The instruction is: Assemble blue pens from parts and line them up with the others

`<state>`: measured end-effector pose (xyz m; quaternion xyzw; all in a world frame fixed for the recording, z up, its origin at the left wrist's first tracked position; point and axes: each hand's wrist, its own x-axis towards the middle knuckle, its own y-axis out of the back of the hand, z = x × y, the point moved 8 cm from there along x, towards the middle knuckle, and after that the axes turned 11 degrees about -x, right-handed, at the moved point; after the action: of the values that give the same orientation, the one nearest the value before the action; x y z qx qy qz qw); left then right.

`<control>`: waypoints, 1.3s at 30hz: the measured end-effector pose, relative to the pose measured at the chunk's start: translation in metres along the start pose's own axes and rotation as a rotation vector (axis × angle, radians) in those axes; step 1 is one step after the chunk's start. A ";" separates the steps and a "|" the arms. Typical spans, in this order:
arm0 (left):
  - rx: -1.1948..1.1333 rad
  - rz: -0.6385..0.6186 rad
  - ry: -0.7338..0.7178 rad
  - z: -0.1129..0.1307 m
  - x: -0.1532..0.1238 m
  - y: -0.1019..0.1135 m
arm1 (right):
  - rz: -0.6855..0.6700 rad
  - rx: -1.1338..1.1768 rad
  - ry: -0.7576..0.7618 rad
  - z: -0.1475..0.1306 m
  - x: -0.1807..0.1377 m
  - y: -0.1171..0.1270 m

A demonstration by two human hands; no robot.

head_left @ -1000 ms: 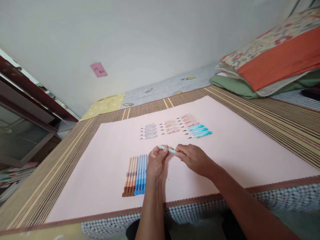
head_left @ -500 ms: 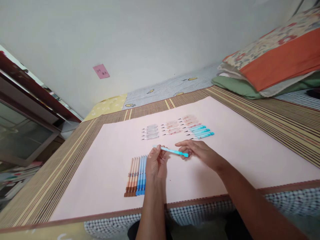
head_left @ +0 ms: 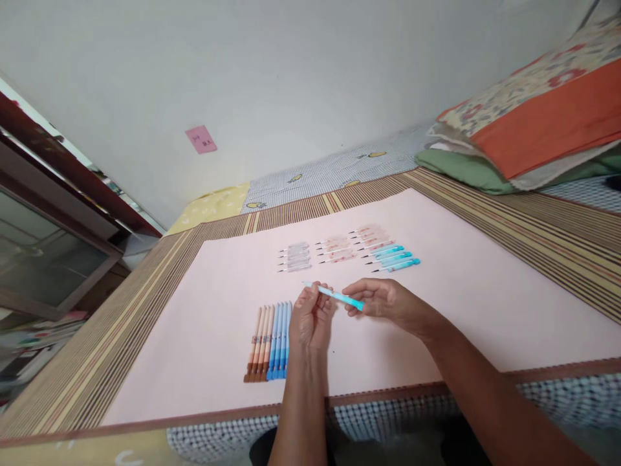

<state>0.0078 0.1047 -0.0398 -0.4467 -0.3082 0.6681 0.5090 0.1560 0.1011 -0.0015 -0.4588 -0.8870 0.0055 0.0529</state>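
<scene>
A slim turquoise pen, paler toward its far-left tip, is held above the pink sheet. My left hand pinches it near the pale tip. The fingers of my right hand close around its deeper turquoise end, partly hiding that end. Left of my left wrist lie brown-and-cream pens and blue pens side by side; my forearm may cover part of the row. Beyond my hands are several turquoise pen parts with thin dark-tipped rods pointing left.
Grey clear pen parts and pinkish ones lie in groups farther back. The pink sheet rests on a striped mat. Folded bedding is stacked at the right, and a pink note is on the wall.
My right hand has closed in on the pen's turquoise end, which stuck out free before. My left hand keeps its pinch. The whole view has shifted slightly.
</scene>
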 end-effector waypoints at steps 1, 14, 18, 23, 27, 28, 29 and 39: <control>-0.001 -0.009 0.003 -0.001 -0.001 -0.001 | -0.018 0.014 0.019 -0.001 0.000 -0.002; 0.070 -0.078 -0.020 0.009 -0.001 -0.006 | -0.140 0.007 -0.048 0.000 -0.002 -0.013; 0.060 -0.051 -0.028 0.013 0.002 -0.001 | -0.110 -0.012 -0.054 0.004 -0.003 -0.008; 0.062 -0.050 -0.049 0.016 0.003 0.000 | -0.055 -0.046 -0.042 0.008 -0.002 -0.003; 0.050 -0.074 -0.065 0.018 0.002 -0.002 | -0.059 -0.103 -0.027 0.002 -0.002 -0.009; 0.050 -0.076 -0.069 0.019 0.002 -0.002 | -0.058 -0.115 -0.026 0.000 -0.002 -0.011; 0.050 -0.076 -0.074 0.019 0.002 -0.002 | -0.055 -0.128 -0.024 -0.002 -0.002 -0.012; 0.057 -0.049 -0.140 0.031 0.003 0.004 | 0.011 -0.331 -0.010 -0.019 -0.003 -0.028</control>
<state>-0.0224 0.1080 -0.0312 -0.3763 -0.3348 0.6936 0.5149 0.1372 0.0818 0.0188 -0.4661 -0.8734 -0.1382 -0.0279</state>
